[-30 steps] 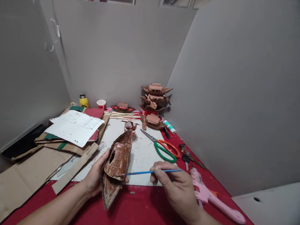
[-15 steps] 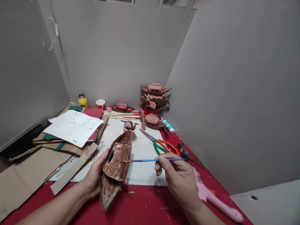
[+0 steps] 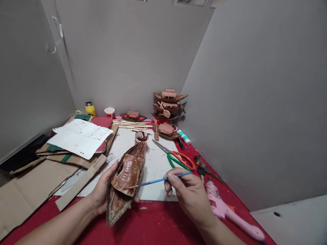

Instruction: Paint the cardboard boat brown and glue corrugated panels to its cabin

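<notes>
Left fingers (image 3: pixel 110 172) grasping model boat (image 3: pixel 126 182) | right fingers (image 3: pixel 175 181) pinching paintbrush (image 3: pixel 153 181) | tip at canopy (image 3: pixel 129 172)

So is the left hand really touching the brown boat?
Touching. The head view shows it: the left hand wraps around the brown boat, thumb along one side and fingertips peeking out on the other.

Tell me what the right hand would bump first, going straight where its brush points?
Probably the brown boat: the blue paintbrush in the right hand points at its roof, seemingly touching, though depth is unclear.
</notes>
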Demonstrator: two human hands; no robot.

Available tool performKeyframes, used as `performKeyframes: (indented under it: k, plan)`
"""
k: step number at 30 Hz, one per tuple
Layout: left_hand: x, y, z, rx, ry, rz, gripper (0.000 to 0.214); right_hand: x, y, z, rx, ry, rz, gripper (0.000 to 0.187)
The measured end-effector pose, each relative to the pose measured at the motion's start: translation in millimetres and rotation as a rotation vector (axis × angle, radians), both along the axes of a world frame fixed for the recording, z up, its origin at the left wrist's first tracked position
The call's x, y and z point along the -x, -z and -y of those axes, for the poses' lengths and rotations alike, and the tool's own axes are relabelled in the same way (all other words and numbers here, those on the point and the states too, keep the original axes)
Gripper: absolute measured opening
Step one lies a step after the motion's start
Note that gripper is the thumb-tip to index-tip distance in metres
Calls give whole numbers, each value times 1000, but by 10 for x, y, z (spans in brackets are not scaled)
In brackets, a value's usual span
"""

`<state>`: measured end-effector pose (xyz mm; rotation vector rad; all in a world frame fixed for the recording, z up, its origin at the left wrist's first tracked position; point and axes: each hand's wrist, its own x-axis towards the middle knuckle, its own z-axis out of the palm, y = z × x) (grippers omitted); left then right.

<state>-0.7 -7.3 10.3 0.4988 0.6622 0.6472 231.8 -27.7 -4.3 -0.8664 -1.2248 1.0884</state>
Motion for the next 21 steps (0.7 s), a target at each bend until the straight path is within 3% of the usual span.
performKeyframes:
  k: [21]
  plan:
    - [-20, 16, -37, 28, -63, -19, 60, 71, 1, 59, 33, 13, 7, 14]
